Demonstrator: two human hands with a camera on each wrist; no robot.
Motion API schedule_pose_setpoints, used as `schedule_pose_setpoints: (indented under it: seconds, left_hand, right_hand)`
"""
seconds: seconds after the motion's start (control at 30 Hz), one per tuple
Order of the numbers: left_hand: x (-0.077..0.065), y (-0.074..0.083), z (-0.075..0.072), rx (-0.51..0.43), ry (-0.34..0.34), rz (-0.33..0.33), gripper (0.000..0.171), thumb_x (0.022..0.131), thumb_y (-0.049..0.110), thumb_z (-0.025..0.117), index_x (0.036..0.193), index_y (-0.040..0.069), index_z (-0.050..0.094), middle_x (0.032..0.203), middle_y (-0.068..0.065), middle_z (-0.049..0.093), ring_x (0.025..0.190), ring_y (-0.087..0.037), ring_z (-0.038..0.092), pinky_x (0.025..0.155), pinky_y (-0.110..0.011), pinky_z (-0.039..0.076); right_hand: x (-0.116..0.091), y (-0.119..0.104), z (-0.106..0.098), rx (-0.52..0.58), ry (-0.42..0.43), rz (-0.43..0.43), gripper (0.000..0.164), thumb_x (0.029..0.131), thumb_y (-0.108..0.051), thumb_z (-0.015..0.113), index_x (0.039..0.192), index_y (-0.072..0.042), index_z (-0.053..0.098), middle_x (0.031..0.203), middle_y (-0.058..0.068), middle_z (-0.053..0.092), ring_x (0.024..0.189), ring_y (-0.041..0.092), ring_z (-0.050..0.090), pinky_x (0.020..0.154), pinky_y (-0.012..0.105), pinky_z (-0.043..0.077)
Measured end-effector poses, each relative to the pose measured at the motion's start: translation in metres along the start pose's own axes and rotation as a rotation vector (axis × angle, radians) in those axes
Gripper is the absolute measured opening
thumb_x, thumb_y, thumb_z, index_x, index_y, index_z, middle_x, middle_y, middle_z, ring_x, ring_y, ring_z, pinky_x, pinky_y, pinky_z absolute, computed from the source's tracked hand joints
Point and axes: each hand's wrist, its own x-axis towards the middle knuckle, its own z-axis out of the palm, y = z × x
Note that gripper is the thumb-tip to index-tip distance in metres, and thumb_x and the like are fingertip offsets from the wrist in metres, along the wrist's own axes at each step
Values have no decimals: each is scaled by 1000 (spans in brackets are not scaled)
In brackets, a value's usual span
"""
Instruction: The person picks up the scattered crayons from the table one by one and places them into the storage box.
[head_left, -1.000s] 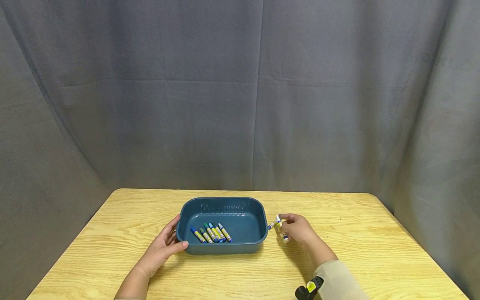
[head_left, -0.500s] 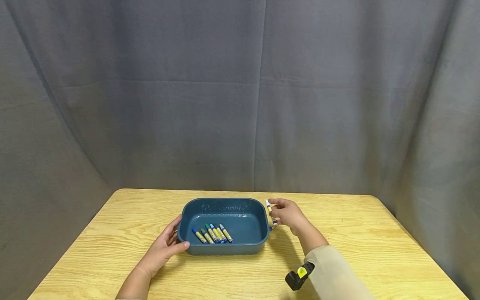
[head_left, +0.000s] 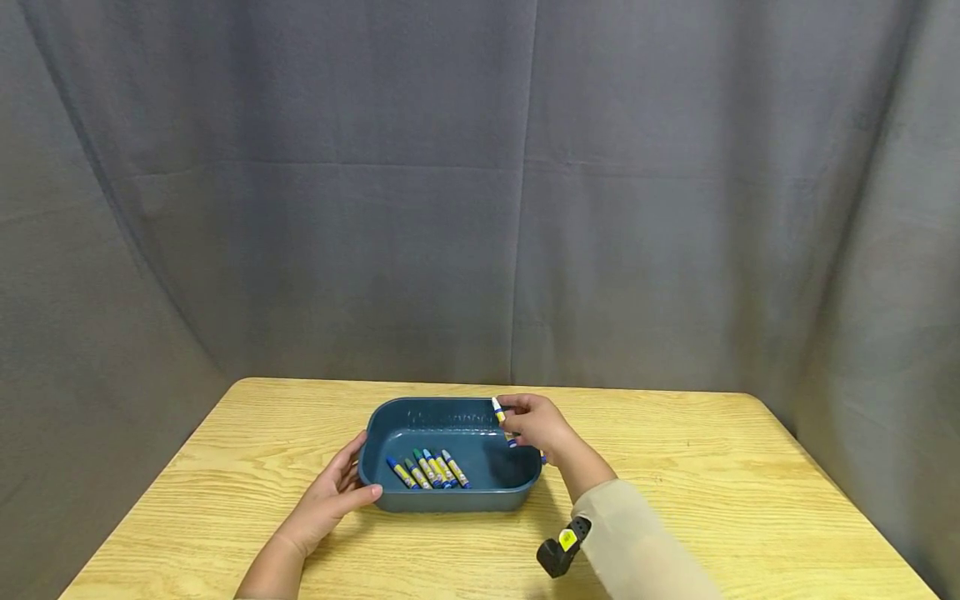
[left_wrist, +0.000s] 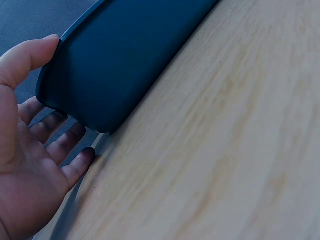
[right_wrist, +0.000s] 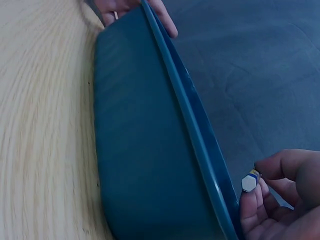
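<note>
A dark teal basin (head_left: 442, 500) stands on the table, with several crayons (head_left: 427, 469) in yellow-and-blue wrappers lying in its front left part. My left hand (head_left: 321, 500) holds the basin's left end, thumb on the rim and fingers spread along the outer wall; the left wrist view shows this thumb (left_wrist: 37, 55) at the rim. Over the basin's right side, my right hand (head_left: 542, 425) pinches a white-tipped crayon (head_left: 498, 410) between thumb and fingers. Its hexagonal white end (right_wrist: 248, 183) shows in the right wrist view. Part of another crayon (head_left: 543, 457) peeks out by the basin's right wall, mostly hidden.
The wooden table (head_left: 712, 483) extends on both sides of the basin. Grey curtains (head_left: 480, 208) hang behind it and at the sides. A black device (head_left: 558, 552) with a yellow sticker is strapped to the right sleeve (head_left: 637, 542).
My right hand has lifted the white-tipped crayon from the table beside the basin and carried it left over the basin's right side. The left hand stays on the basin.
</note>
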Motion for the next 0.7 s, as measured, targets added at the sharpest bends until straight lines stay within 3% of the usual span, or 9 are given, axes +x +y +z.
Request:
schedule_pose_setpoints:
  seconds: [0.3,0.7]
  left_hand:
    - [0,1,0,2,6,-28,87,87,10,69,157,10,19,155,-23,33,142,-38,34,95,-6,36]
    - [-1,2,0,-13,-3,-13,87,86,9,69,157,9,18,155,-25,32,142,-41,33,95,-6,37]
  right_hand:
    - [2,1,22,-18,-46,-5,42,86,4,61,128,1,62,92,6,57,76,14,53,60,24,45]
    - [1,9,43,-93,-122,9,38,85,4,64,123,1,65,88,4,58,76,13,55,60,24,48]
